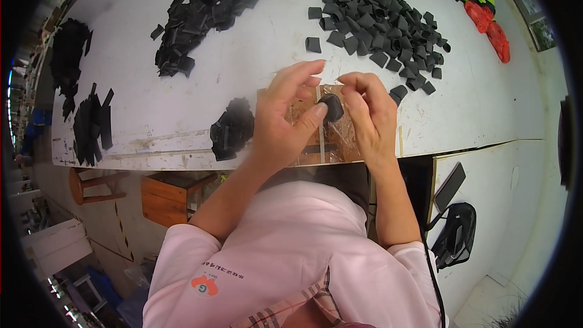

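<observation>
A small black folded loop of material rests over a brown board in front of me. My left hand presses its thumb against the loop's left side, with the other fingers arched above it. My right hand is just right of the loop, its thumb and index finger bent together in a pinch. Whatever lies between those fingertips, if anything, is too small to make out. Clear tape or film covers parts of the board. Beside my left wrist is a small heap of flat black pieces.
Many black loops are scattered at the far right of the white table. A pile of flat black pieces is at far left, with black strips nearer the left edge. Red plastic bags lie far right; a phone sits lower right.
</observation>
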The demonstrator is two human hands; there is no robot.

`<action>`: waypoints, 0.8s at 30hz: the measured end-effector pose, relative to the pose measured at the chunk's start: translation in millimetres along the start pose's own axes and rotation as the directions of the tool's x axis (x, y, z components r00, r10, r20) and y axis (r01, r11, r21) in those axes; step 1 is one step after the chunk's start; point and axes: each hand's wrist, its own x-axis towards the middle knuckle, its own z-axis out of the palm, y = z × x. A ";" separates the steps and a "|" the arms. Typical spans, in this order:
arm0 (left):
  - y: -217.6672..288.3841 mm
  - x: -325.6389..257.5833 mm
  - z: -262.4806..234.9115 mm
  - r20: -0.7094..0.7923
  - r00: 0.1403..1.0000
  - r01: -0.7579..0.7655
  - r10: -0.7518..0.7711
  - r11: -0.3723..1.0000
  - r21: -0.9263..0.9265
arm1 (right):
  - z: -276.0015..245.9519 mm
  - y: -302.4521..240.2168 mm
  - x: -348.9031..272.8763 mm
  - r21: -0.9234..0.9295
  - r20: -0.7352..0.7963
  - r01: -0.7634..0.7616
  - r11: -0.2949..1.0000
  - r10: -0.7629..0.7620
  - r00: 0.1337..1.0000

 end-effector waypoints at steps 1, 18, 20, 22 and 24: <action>4.4 5.2 -2.3 0.120 0.989 -0.090 0.085 0.995 0.036 | -0.2 -2.8 -4.1 -0.001 -0.004 -0.003 1.000 0.003 1.000; 2.3 -15.6 -11.6 -0.032 0.967 0.205 -0.254 0.844 -0.495 | 3.4 -3.5 -8.4 -0.327 0.062 0.419 0.847 -0.423 0.904; -0.8 -18.9 -12.0 -0.010 0.982 0.177 -0.190 0.932 -0.317 | 4.4 5.7 -12.9 -0.357 0.067 0.406 0.841 -0.411 0.909; -1.7 -18.6 -13.9 0.007 0.983 0.175 -0.183 0.929 -0.326 | 4.4 4.0 -14.5 -0.378 0.076 0.394 0.838 -0.397 0.915; 0.4 -15.7 -14.8 0.016 0.984 0.172 -0.177 0.928 -0.332 | 4.6 1.5 -15.2 -0.392 0.089 0.387 0.835 -0.384 0.919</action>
